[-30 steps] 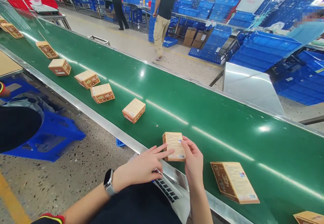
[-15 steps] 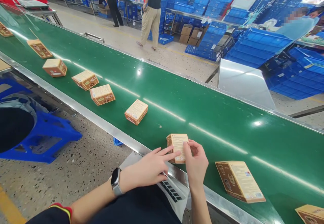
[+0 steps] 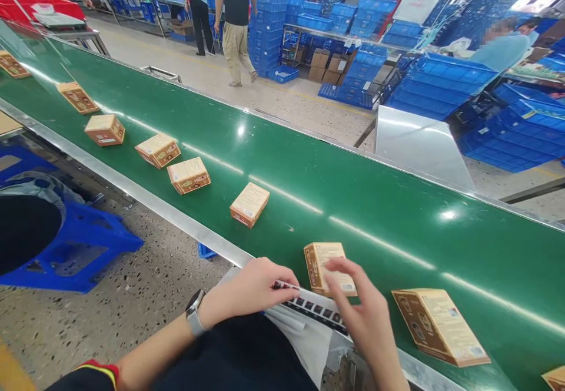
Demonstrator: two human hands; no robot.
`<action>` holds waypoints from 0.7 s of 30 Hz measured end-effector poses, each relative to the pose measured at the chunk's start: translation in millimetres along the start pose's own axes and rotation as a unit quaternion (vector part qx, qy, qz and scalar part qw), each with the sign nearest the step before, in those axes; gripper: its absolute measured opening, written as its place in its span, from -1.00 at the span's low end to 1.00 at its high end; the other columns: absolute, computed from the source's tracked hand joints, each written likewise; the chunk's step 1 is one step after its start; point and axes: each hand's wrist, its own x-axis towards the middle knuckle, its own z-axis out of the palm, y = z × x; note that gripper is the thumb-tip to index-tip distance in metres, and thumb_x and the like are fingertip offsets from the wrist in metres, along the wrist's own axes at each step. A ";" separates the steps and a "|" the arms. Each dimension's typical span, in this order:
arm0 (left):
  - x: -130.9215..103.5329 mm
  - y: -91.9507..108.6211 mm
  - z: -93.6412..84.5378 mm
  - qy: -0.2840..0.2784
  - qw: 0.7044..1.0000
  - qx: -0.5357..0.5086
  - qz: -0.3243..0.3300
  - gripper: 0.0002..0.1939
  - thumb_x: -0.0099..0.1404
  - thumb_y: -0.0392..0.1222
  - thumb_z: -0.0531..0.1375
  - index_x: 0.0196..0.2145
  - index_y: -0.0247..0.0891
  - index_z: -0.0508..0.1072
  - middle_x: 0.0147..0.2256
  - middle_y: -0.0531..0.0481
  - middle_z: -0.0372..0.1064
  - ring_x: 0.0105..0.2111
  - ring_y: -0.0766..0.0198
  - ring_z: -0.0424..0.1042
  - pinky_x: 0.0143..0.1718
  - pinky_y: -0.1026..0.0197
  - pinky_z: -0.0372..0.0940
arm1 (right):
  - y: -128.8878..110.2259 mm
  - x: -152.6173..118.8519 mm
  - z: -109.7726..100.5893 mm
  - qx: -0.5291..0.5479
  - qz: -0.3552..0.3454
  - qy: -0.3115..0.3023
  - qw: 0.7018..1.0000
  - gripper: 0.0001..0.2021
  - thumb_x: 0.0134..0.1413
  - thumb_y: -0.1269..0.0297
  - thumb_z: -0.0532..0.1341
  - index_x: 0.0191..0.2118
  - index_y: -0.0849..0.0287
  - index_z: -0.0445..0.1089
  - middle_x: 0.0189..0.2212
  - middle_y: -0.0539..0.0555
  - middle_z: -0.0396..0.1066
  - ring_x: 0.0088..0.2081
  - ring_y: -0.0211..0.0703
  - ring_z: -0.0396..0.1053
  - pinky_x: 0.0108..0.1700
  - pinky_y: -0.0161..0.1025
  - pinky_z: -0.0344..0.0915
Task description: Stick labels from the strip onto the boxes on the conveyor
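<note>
My left hand (image 3: 265, 285), with a watch on its wrist, pinches the left end of a white strip (image 3: 315, 308) with a row of dark squares. The strip stretches along the belt's near metal edge. My right hand (image 3: 359, 302) has thumb and fingers apart, partly in front of a tan and brown box (image 3: 320, 261) on the green belt (image 3: 282, 161). Nothing shows between its fingers. To the right lies a larger-looking box (image 3: 441, 326); to the left is another box (image 3: 249, 204).
More boxes (image 3: 189, 175) lie up the belt to the left. A blue stool (image 3: 88, 244) stands at the lower left. Beyond the belt are a metal plate (image 3: 419, 143), stacked blue crates (image 3: 441, 85) and several people, two of them standing (image 3: 236, 14).
The boxes have shifted right and slightly down. My left hand has left the box and now holds the raised strip. My right hand has opened and moved right. A person in the background has walked left.
</note>
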 end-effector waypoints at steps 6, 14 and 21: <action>-4.7 2.1 -15.9 0.004 0.991 -0.107 -0.076 -0.87 0.23 -0.25 0.29 -0.26 -0.25 0.62 -0.40 0.07 0.56 -0.42 0.31 0.42 -0.41 0.36 0.19 | -11.0 -4.6 -6.0 -0.007 -0.134 -0.134 0.982 -0.74 0.35 0.03 0.14 -0.23 0.01 0.52 -0.35 0.01 0.59 -0.32 -0.11 0.53 -0.27 -0.26 0.45; -7.7 0.1 -19.7 0.022 0.990 -0.102 -0.098 -0.82 0.23 -0.25 0.23 -0.44 -0.33 0.62 -0.58 0.09 0.38 -0.54 0.37 0.21 -0.51 0.36 0.02 | -15.2 4.6 -6.8 -0.037 -0.188 -0.136 0.972 -0.77 0.39 0.08 0.11 -0.07 0.04 0.44 -0.30 0.04 0.58 -0.25 -0.05 0.54 -0.17 -0.13 0.45; -7.8 1.9 -19.2 0.025 0.989 -0.105 -0.102 -0.77 0.24 -0.25 0.20 -0.52 -0.33 0.56 -0.62 0.13 0.28 -0.55 0.38 0.14 -0.49 0.35 0.02 | -20.8 6.8 11.9 -0.067 -0.274 -0.089 0.955 -0.84 0.40 0.36 0.08 -0.19 0.06 0.38 -0.30 0.05 0.56 -0.25 -0.06 0.51 -0.08 -0.03 0.36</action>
